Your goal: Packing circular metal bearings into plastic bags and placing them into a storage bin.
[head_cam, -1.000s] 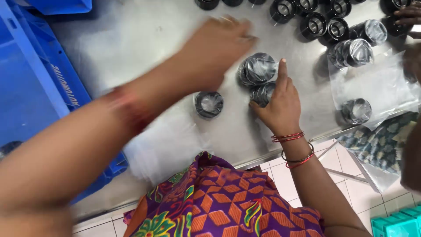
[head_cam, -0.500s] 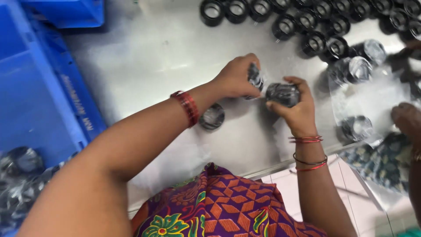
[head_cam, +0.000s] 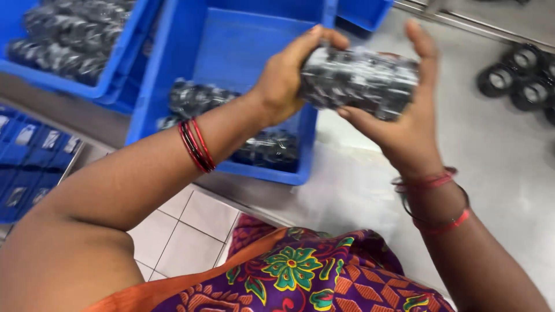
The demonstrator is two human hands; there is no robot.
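Both my hands hold a stack of plastic-wrapped black ring parts (head_cam: 359,81) sideways, above the metal table's left part. My left hand (head_cam: 287,74) grips its left end and my right hand (head_cam: 404,127) cups it from below and from the right. Just behind and below the stack is a blue crate (head_cam: 202,52) with several wrapped stacks of the same parts (head_cam: 196,97) lying in it.
A second blue crate (head_cam: 63,86) at the far left is full of wrapped parts. Loose black rings (head_cam: 520,78) lie on the metal table (head_cam: 497,162) at the right. Tiled floor (head_cam: 185,231) shows below the table edge, with blue bins (head_cam: 29,156) at the lower left.
My hands have lifted the wrapped parts off the table and carried them left, over to the blue crate. My view has swung left with them.
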